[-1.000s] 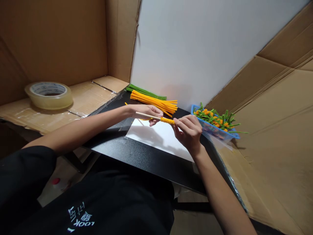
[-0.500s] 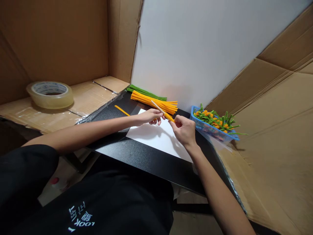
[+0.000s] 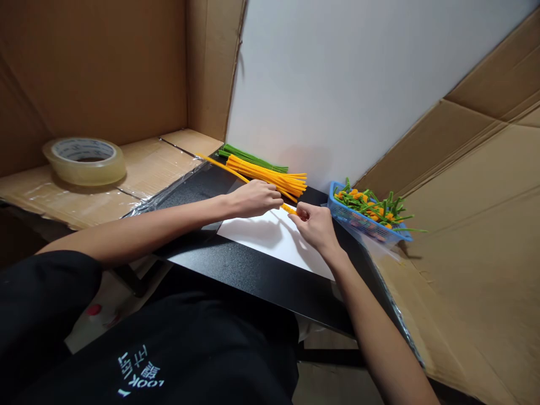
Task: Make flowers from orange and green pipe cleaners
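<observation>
Cardboard ledge (image 3: 156, 169) at far left: one roll of clear packing tape (image 3: 84, 171). One yellow pipe cleaner (image 3: 223, 167) runs from above the black desk (image 3: 253, 275) under the left hand (image 3: 255, 198) and reappears as a short, thicker section at the right hand (image 3: 314, 225). Left grip closed over it, fingers curled; right grip pinched on the thicker section, fingertips together. Handling, judged: very light, bendy, fuzzy enough not to slip; the long free end will whip, so hold near the thicker section. Behind: one green pipe-cleaner bundle (image 3: 248, 158), one orange pipe-cleaner bundle (image 3: 270, 177), stems too many to count. Below the hands: one white sheet (image 3: 274, 242). Far right: one blue plastic basket (image 3: 346, 216) holding a heap of green-and-orange pieces, uncountable.
</observation>
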{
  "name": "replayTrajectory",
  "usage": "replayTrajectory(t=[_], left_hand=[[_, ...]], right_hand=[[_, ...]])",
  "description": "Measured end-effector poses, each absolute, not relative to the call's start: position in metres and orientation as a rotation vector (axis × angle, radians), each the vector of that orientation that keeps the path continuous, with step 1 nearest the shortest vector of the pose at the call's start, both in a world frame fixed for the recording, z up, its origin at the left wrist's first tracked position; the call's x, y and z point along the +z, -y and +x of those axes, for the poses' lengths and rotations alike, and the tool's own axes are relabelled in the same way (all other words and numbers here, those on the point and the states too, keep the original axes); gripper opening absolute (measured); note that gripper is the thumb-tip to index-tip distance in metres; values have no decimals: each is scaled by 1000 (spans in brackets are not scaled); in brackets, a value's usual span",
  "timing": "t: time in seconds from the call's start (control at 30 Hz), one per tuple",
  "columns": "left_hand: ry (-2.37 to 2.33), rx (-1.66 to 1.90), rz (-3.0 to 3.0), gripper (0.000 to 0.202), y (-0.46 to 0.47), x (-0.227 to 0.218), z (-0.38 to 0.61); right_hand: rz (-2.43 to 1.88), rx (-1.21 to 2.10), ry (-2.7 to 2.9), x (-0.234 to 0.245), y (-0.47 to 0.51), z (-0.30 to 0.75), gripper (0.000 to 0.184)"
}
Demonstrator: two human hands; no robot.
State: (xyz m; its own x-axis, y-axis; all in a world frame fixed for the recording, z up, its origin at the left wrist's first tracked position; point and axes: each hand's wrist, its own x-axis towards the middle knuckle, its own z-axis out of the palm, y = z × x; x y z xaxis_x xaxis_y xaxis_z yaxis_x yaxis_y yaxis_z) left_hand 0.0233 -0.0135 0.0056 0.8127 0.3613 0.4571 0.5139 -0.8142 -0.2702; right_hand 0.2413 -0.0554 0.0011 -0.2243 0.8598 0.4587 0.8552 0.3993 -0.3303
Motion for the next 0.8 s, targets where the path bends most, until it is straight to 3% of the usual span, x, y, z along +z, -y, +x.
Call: replayTrajectory(t=[0.4,0.67,0.8], left_hand=[[890,-979,-2983,16,-13,6,14],[699,-658,-3780,29,-28,18,-2],[712,-976,-3842,31,-30,13,0]], right_hand=[[-1220,323,2363,8,54,251,36],[-1002,698,2247,7,54,248,34],[-996,749,1966,3,52,248,29]])
